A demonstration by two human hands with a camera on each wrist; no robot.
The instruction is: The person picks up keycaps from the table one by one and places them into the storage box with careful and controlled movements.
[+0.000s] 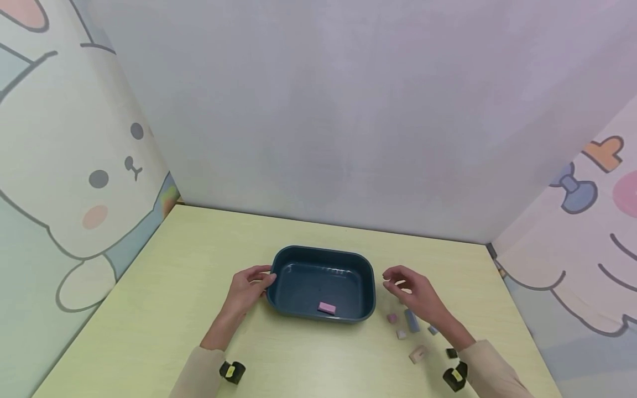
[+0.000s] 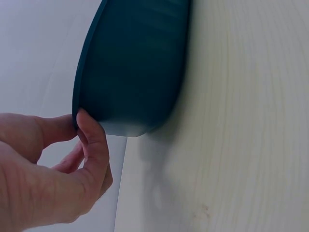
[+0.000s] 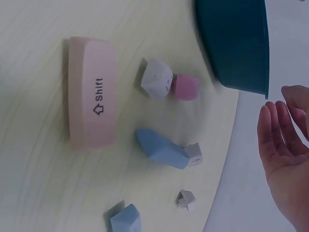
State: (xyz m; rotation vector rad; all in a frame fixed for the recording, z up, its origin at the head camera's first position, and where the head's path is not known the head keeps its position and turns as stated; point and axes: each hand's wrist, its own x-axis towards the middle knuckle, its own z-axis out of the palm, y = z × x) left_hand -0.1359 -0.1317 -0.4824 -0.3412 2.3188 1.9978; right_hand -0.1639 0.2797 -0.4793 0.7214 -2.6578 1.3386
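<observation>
A dark teal rectangular basin (image 1: 318,282) sits on the table with one pink keycap (image 1: 327,308) inside, near its front wall. With thumb and fingers my left hand (image 1: 249,287) pinches the left rim, as the left wrist view also shows. Just off the basin's right side hovers my right hand (image 1: 415,293), fingers loosely bent and nothing seen in them. Below it lie loose keycaps: a pale pink Shift keycap (image 3: 91,96), a long blue keycap (image 3: 161,149), a white keycap (image 3: 157,79) and a small pink keycap (image 3: 186,87), the last two side by side.
Another blue keycap (image 3: 126,220) and a small white keycap (image 3: 187,200) lie farther off among the loose ones. The pale wooden table (image 1: 149,287) meets a plain backdrop (image 1: 318,121) behind, with cartoon-printed panels (image 1: 79,166) at both sides.
</observation>
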